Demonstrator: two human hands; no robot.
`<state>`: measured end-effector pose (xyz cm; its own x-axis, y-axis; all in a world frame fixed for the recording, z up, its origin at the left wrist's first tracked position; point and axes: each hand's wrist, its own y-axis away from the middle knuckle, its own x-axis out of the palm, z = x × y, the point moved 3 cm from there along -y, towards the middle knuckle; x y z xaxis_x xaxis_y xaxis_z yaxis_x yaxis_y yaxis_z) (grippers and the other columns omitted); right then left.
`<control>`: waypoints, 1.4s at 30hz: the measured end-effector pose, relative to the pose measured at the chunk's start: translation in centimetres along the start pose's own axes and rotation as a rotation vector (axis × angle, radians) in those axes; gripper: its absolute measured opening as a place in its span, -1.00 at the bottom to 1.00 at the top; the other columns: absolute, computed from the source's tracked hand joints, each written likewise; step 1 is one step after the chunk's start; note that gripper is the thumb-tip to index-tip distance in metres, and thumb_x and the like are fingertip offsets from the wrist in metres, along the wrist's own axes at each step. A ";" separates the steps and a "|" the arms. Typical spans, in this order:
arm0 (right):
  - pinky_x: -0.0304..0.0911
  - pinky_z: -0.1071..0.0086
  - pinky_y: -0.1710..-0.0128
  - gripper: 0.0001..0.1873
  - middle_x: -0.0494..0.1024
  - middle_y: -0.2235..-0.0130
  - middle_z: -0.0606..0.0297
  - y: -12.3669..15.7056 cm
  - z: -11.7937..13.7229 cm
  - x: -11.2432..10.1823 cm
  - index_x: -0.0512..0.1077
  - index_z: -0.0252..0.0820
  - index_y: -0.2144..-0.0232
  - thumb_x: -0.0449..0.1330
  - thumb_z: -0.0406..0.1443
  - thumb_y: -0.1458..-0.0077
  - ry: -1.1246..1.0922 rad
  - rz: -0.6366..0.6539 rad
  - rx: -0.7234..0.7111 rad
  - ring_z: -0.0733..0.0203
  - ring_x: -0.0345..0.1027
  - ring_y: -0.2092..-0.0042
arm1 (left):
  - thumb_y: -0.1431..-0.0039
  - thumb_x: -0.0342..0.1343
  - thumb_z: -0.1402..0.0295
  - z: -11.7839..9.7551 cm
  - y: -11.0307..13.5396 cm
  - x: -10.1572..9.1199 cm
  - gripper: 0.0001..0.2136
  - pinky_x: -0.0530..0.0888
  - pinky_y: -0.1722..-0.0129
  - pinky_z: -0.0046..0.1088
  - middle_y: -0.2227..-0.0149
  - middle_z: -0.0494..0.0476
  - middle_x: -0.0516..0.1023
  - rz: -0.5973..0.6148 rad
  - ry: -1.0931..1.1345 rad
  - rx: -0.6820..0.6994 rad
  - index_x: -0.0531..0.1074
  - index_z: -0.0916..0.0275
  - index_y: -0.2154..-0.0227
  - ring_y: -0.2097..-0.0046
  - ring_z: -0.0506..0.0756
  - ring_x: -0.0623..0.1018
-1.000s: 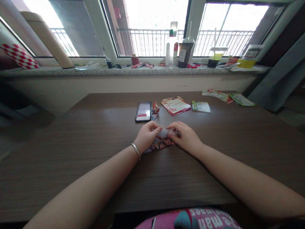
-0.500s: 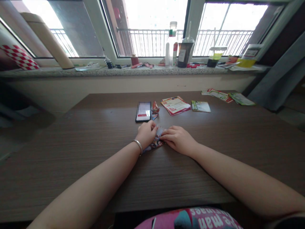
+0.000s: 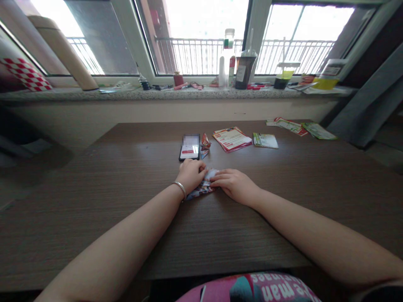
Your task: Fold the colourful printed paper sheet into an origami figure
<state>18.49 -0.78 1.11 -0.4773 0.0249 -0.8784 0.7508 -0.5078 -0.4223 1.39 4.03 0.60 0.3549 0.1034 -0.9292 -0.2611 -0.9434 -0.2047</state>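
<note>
A folded sheet of printed paper point(image 3: 199, 191), multicoloured with a pale upper part, lies on the table between my hands. My left hand point(image 3: 190, 173), with a silver bangle at the wrist, has its fingers curled on the paper's upper left part. At the right edge, my right hand point(image 3: 234, 183) grips the paper with its fingers held close together; its thumb is mostly hidden. Just beyond my left hand lies a phone point(image 3: 189, 152) with a lit screen. Beside the phone is a small folded piece of orange and blue paper point(image 3: 205, 144).
A stack of red-edged printed cards point(image 3: 232, 139) lies beyond my right hand, with a green and white packet point(image 3: 265, 140) beside it. More leaflets point(image 3: 291, 126) are at the far right. Bottles, a dark drink cup point(image 3: 244, 71) and small items line the windowsill point(image 3: 126, 95).
My left hand has shifted slightly left, and the paper's lower left part has moved with it. My right hand has dipped a little, its fingers closer together.
</note>
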 end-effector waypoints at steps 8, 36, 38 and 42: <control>0.25 0.32 0.06 -0.70 0.58 0.16 0.30 -0.1 0.4 -0.3 0.54 -0.06 0.26 0.05 -0.44 -0.13 0.024 0.065 0.043 0.20 0.41 0.11 | -0.13 0.07 0.27 -0.6 0.4 -0.3 -0.86 0.26 0.21 -0.31 0.30 0.17 0.53 -0.004 -0.077 0.029 0.47 0.19 0.41 0.16 0.22 0.38; 0.23 0.20 0.13 -0.57 0.38 0.06 0.14 0.1 1.5 -1.5 0.36 0.06 -0.08 0.05 -0.10 -0.17 0.097 0.288 -0.095 0.08 0.21 0.06 | -0.18 0.02 0.28 -0.5 0.2 0.1 -0.86 0.29 0.18 -0.28 0.26 0.13 0.52 0.029 -0.112 0.040 0.44 0.19 0.34 0.13 0.21 0.38; 0.23 0.20 0.12 -0.57 0.38 0.06 0.14 0.1 1.5 -1.5 0.36 0.05 -0.08 0.04 -0.10 -0.18 0.092 0.291 -0.092 0.09 0.21 0.06 | -0.18 0.02 0.28 -0.4 0.2 0.1 -0.86 0.29 0.18 -0.27 0.26 0.13 0.52 0.028 -0.107 0.044 0.44 0.20 0.34 0.13 0.21 0.39; 0.22 0.22 0.12 -0.59 0.37 0.05 0.15 0.2 1.4 -1.3 0.36 0.06 -0.08 0.02 -0.11 -0.19 0.101 0.289 -0.088 0.09 0.21 0.05 | -0.15 0.05 0.30 -0.2 0.2 0.1 -0.87 0.31 0.12 -0.27 0.25 0.12 0.52 0.032 -0.066 0.060 0.45 0.21 0.35 0.13 0.19 0.39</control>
<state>18.61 -2.07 2.50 -0.1942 -0.0222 -0.9807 0.8874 -0.4301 -0.1660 1.60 3.81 0.57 0.2857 0.0956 -0.9535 -0.3251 -0.9263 -0.1903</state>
